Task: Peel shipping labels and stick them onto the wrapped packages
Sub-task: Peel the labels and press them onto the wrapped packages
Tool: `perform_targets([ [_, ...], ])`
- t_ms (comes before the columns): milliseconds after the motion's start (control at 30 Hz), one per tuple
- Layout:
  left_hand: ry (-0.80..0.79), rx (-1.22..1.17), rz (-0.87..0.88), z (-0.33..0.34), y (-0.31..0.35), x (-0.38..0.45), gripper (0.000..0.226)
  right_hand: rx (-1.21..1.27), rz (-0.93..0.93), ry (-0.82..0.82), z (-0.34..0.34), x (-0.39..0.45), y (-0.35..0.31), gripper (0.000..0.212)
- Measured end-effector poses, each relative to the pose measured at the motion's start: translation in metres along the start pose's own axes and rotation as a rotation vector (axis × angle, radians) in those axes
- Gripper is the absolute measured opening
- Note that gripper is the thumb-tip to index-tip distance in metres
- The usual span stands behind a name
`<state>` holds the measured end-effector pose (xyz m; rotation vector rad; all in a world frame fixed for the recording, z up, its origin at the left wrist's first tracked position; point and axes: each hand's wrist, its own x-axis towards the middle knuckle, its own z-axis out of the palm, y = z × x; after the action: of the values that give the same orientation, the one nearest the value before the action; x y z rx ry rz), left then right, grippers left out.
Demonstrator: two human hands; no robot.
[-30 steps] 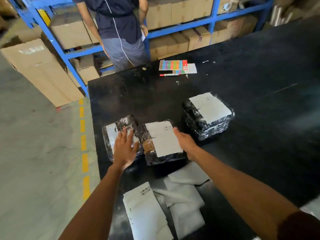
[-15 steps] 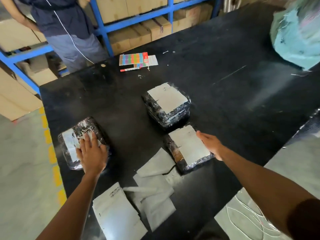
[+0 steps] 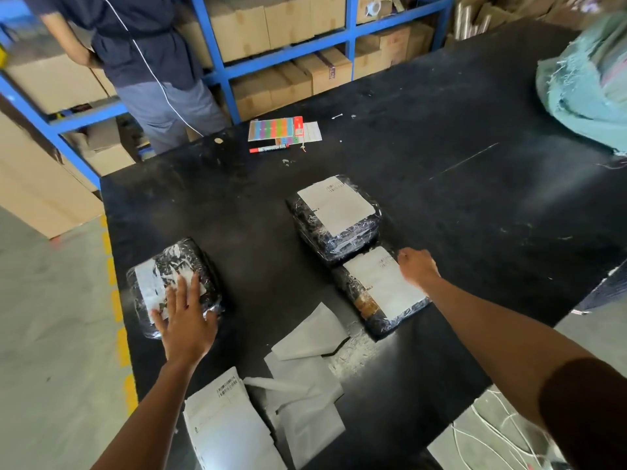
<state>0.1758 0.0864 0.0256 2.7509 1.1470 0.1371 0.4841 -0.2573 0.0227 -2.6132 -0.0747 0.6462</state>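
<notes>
Plastic-wrapped packages [image 3: 337,218] — three; hands — left [image 3: 185,318] spread flat on one, right [image 3: 418,268] curled at another's edge.

I see small black print on the white labels [image 3: 341,209] of my packages, but it is too blurred to read.

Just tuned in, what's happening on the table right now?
A person is labelling wrapped packages on a black table. The left hand lies flat, fingers straight, on the left package. The right hand rests at the far edge of the near right package, which already carries a label, as does the package behind it. Unused labels and peeled backing sheets lie at the near edge.
</notes>
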Motion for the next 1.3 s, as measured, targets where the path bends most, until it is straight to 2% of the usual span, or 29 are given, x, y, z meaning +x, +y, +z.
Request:
perform_targets([
  [67,0.025,-0.004,0.016,0.001,-0.001,-0.006,0.078,-0.165,-0.012,0.041,0.004,-0.011,-0.016,0.041],
  [100,0.042,-0.003,0.032,0.002,-0.001,-0.009,0.077,-0.226,-0.049,0.115,0.007,-0.021,-0.026,0.042],
  [200,0.099,-0.028,0.075,0.006,0.0,-0.027,0.068,-0.323,-0.337,0.293,0.031,-0.053,-0.055,0.037],
  [267,0.1,-0.097,0.101,0.007,-0.006,-0.044,0.063,-0.209,-0.523,0.261,0.056,-0.073,-0.079,0.027],
  [333,0.061,-0.167,0.152,0.015,-0.012,-0.062,0.055,-0.078,-0.64,0.16,0.081,-0.095,-0.098,0.021],
  [400,0.025,-0.251,0.134,0.023,-0.027,-0.083,0.053,-0.01,-0.738,-0.04,0.107,-0.125,-0.12,0.018],
  [500,-0.036,-0.4,0.005,0.031,-0.051,-0.119,0.054,-0.013,-0.699,-0.463,0.146,-0.164,-0.146,0.019],
  [600,-0.144,-0.46,-0.079,0.039,-0.067,-0.148,0.062,-0.171,-0.673,-0.64,0.178,-0.19,-0.156,0.038],
  [667,-0.2,-0.389,-0.065,0.047,-0.072,-0.162,0.088,-0.266,-0.653,-0.67,0.194,-0.201,-0.16,0.048],
  [767,-0.205,-0.305,-0.094,0.054,-0.067,-0.166,0.104,-0.297,-0.589,-0.633,0.213,-0.207,-0.16,0.04],
  [967,-0.178,-0.342,-0.136,0.053,-0.06,-0.166,0.098,-0.22,-0.514,-0.534,0.221,-0.204,-0.153,0.029],
  [1167,-0.181,-0.319,-0.112,0.061,-0.066,-0.168,0.093,-0.155,-0.557,-0.59,0.21,-0.188,-0.157,0.024],
  [1300,-0.189,-0.208,-0.086,0.056,-0.067,-0.167,0.101,0.011,-0.543,-0.597,0.189,-0.174,-0.174,0.021],
])
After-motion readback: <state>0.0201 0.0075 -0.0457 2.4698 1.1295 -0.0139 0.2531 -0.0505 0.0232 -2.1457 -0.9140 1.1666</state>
